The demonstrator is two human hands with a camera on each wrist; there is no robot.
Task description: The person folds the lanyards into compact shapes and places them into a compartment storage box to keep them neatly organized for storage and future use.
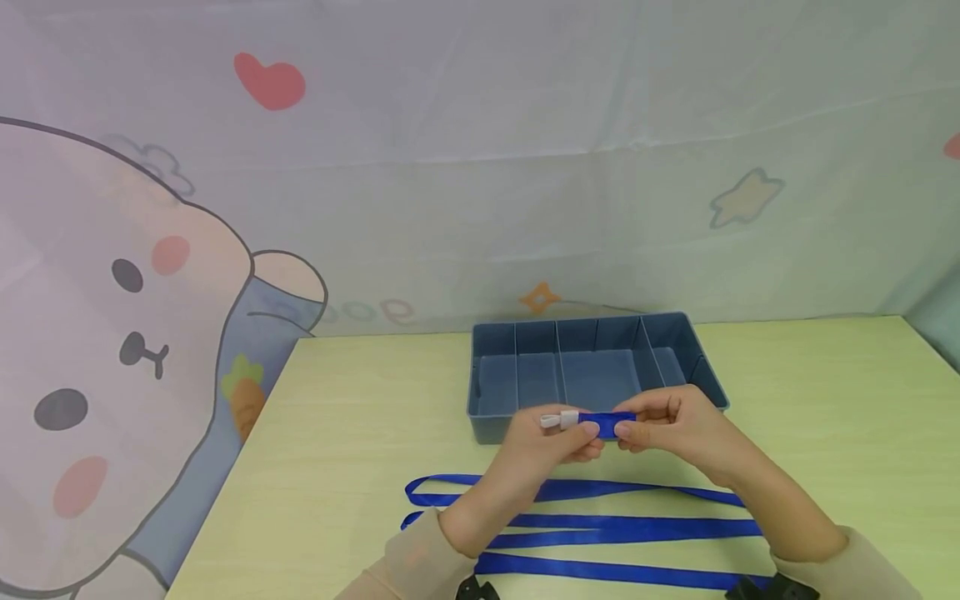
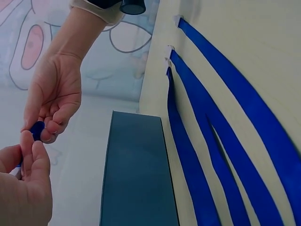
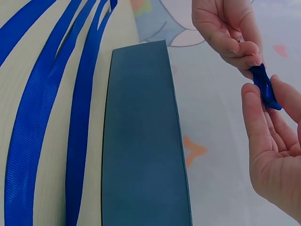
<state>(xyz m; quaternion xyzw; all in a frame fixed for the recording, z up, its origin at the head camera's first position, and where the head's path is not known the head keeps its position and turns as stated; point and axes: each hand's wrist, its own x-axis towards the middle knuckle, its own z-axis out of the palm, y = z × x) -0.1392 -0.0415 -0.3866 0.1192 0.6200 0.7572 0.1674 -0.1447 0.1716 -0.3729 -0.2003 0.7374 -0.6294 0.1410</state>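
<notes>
Both hands meet in front of the box, holding a lanyard folded into a short blue bundle (image 1: 604, 422) with a white clip end (image 1: 559, 419) sticking out to the left. My left hand (image 1: 543, 442) pinches the bundle's left part near the clip. At its right end, my right hand (image 1: 678, 427) pinches the blue ribbon between thumb and fingers. On the table below lie several flat blue lanyards (image 1: 622, 571), stretched sideways in long strips. White pieces (image 2: 178, 20) show at their ends in the left wrist view.
Just behind the hands stands a blue-grey divided box (image 1: 491, 429) on the pale yellow table (image 1: 352, 417). Its visible compartments hold nothing. A printed cloth (image 1: 450, 167) with a cartoon animal hangs behind the table and along its left side.
</notes>
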